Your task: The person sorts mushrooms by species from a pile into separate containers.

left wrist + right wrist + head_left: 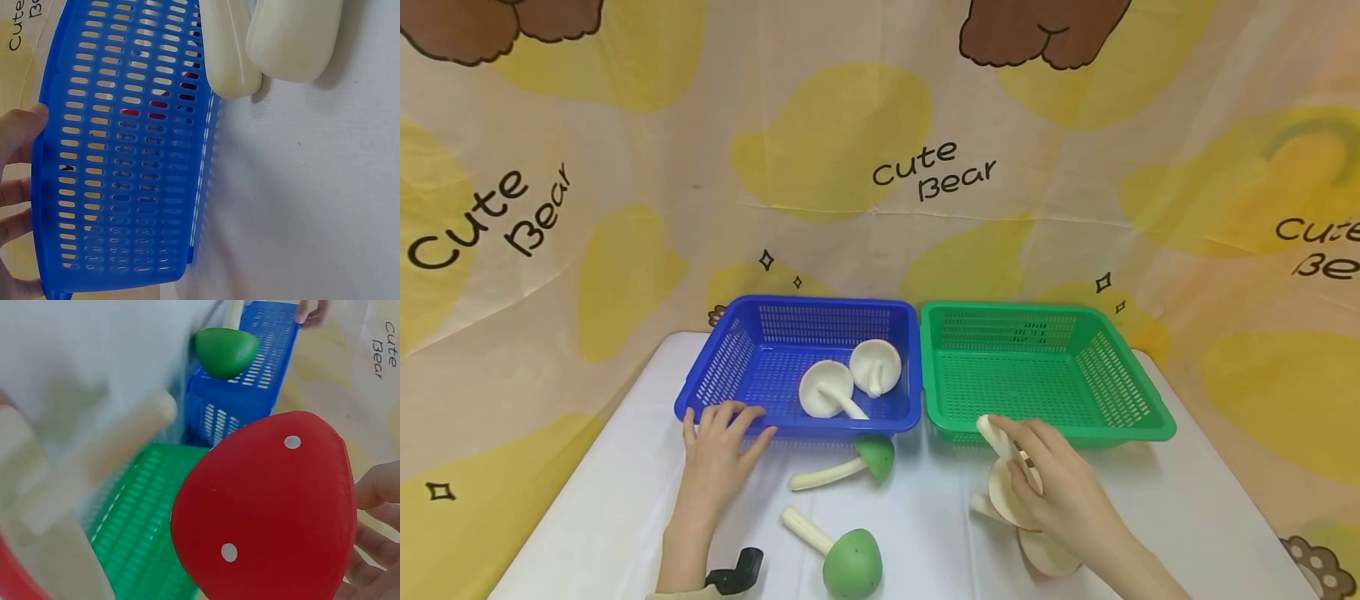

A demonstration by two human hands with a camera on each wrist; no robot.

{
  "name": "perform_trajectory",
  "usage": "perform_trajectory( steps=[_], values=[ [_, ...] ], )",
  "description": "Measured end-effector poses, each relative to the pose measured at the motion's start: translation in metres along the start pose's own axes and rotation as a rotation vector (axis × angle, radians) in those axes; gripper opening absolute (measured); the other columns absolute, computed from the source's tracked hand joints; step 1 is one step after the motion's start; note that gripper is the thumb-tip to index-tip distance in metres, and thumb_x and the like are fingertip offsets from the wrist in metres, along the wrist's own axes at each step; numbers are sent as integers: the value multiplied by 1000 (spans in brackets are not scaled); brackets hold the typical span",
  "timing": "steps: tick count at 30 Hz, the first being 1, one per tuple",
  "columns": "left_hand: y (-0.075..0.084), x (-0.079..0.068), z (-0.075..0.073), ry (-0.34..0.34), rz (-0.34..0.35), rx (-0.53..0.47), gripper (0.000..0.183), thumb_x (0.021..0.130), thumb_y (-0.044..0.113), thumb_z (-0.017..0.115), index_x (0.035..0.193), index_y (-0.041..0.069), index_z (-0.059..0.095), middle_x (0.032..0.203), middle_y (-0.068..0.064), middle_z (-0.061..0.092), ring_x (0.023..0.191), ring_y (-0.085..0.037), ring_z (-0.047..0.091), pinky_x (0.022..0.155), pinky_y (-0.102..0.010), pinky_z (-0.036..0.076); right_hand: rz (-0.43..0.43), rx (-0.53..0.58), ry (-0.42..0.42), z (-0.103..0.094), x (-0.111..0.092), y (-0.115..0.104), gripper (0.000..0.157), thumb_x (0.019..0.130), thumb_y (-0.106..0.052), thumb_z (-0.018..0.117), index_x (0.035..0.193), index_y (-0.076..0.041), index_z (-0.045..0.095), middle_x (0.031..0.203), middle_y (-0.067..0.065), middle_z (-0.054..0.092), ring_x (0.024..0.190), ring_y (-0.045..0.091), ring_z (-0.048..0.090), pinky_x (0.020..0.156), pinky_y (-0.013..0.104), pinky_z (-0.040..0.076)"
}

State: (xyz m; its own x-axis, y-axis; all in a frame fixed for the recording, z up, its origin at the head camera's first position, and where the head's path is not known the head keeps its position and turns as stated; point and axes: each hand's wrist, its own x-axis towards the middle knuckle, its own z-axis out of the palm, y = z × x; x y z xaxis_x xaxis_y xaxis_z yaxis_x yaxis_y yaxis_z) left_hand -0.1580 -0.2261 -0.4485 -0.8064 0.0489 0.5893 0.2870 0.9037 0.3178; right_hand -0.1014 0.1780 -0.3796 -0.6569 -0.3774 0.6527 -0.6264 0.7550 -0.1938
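My right hand point(1060, 487) grips a toy mushroom, its pale stem point(995, 435) poking out past the fingers. In the right wrist view its red cap point(269, 506) with white dots fills much of the picture. Below that hand, another mushroom point(1051, 555) lies on the table with its white underside showing. My left hand point(718, 458) holds the front rim of the blue basket point(797, 423) near its left corner, fingers bent over the edge. Two mushrooms point(826, 389) lie stem-up inside this basket.
A green basket point(1045, 432) stands right beside the blue one. Two green-capped mushrooms lie in front of the blue basket, one close to its wall point(876, 458) and one nearer me point(852, 562). A patterned cloth point(850, 242) hangs behind the white table.
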Motion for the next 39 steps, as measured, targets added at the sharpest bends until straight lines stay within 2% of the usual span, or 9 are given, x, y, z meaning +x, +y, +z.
perform_trajectory(
  steps=[4,11,20,29,39],
  values=[
    [1,0,-2,-3,-1,-4,28,78,24,78,100,10,69,102,-13,63,105,-36,51,105,-75,18,19,65,-20,5,15,-5,61,74,8,67,129,-16,57,104,-9,61,85,5,59,72,12,51],
    [3,-1,-3,-2,3,-2,28,78,23,78,100,10,69,102,-14,63,105,-37,51,105,-75,18,38,182,-37,15,45,-12,49,85,1,65,130,-16,56,108,-8,62,89,5,59,71,22,56],
    [1,-1,-2,6,7,-1,28,77,23,79,100,10,69,102,-13,63,105,-36,51,105,-75,19,107,334,-109,28,84,-19,52,83,3,66,130,-15,55,107,-3,62,94,9,59,69,23,56],
    [1,-1,-1,25,14,3,27,77,24,78,98,10,69,101,-13,63,103,-36,51,105,-74,19,187,486,-156,47,122,-25,53,81,5,65,130,-13,55,104,5,62,87,18,60,68,26,57],
    [0,-1,-1,24,19,1,27,77,24,78,98,11,69,101,-13,63,103,-36,52,105,-75,19,269,513,-210,82,158,-20,50,82,1,64,129,-11,55,106,11,64,85,21,63,69,26,54]
  ],
)
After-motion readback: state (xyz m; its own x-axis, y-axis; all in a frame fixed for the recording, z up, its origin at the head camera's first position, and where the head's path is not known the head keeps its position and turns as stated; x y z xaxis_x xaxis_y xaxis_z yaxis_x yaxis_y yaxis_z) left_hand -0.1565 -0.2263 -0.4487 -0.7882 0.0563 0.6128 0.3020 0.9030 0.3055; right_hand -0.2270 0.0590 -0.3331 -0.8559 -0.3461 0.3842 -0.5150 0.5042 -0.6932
